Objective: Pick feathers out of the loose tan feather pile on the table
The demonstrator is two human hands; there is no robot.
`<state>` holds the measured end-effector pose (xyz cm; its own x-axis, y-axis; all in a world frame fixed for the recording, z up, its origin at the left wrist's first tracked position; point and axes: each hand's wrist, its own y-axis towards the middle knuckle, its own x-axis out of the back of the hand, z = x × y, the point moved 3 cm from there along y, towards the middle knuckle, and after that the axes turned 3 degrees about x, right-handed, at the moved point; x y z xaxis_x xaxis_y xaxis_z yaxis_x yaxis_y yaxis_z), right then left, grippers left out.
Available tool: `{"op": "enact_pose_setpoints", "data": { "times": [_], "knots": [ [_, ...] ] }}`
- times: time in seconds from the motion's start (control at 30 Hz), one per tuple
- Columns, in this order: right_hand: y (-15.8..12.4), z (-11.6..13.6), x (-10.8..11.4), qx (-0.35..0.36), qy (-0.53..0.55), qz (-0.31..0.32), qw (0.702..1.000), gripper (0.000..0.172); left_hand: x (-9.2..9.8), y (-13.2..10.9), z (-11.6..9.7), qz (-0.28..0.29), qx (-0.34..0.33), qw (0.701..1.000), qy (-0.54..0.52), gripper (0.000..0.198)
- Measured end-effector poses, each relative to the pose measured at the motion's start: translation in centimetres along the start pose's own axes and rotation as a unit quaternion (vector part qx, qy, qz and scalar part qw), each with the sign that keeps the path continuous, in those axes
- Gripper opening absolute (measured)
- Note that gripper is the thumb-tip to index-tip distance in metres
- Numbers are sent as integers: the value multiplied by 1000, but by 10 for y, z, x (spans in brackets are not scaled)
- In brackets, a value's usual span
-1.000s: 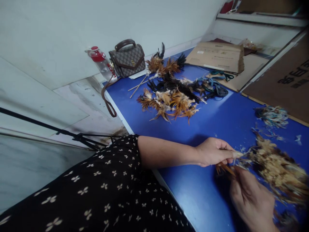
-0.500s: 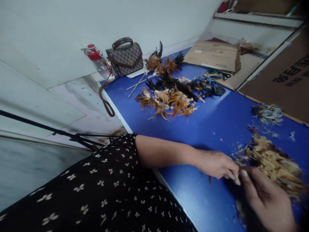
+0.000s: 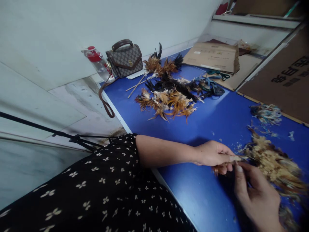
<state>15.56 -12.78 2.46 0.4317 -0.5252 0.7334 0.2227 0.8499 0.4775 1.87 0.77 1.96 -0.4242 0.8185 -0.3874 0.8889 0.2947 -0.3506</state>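
Feathers [image 3: 216, 169] in left hand [image 3: 213, 154] (right hand [image 3: 259, 193] close beside).

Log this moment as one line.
left hand: pinching brown feathers | right hand: close to left, grip unclear | nearby: tan-and-brown feather pile | farther: feather bundles | surface: blue table

Blue tabletop [image 3: 188, 183], pale edging; clock positions taken from its middle. At 10 o'clock: handbag [image 3: 125, 61] and two crossed sticks [image 3: 135, 87]. Between 10 and 11, closer in: brown and black feather bunches [image 3: 177, 98]. At 12: tangled dark cords [image 3: 214, 90], cardboard [image 3: 210, 56] beyond. Toward 3: blue-and-white strand heap [image 3: 266, 114]. At 4: tan-and-brown feather heap [image 3: 272, 159], small scraps beside it.
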Motion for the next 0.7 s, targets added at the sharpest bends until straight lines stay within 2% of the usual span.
{"op": "enact_pose_setpoints", "data": {
  "times": [0.1, 0.17, 0.3, 0.43, 0.53, 0.7],
  "knots": [
    [-5, -3, 3, -51, 69, -48, 995, 42, 3, -1, -2, 12, -20, 999, -35, 19],
    [-5, -3, 4, -53, 110, -29, 992, 36, 5, 0, -1, 12, -29, 999, -37, 21],
    [4, 2, 9, 20, 72, 18, 997, 22, 9, 3, 2, -17, -45, 999, -16, 24],
    [11, 10, 8, 85, 60, 15, 994, 25, 12, 9, 5, -40, -56, 996, -55, 17],
    [11, 12, 5, 103, 60, 21, 993, 30, 14, 13, 6, -73, -71, 993, -55, 10],
    [9, 10, 4, 93, 75, 11, 993, 10, 19, 14, 5, -91, -101, 991, 2, 18]
  ]
}}
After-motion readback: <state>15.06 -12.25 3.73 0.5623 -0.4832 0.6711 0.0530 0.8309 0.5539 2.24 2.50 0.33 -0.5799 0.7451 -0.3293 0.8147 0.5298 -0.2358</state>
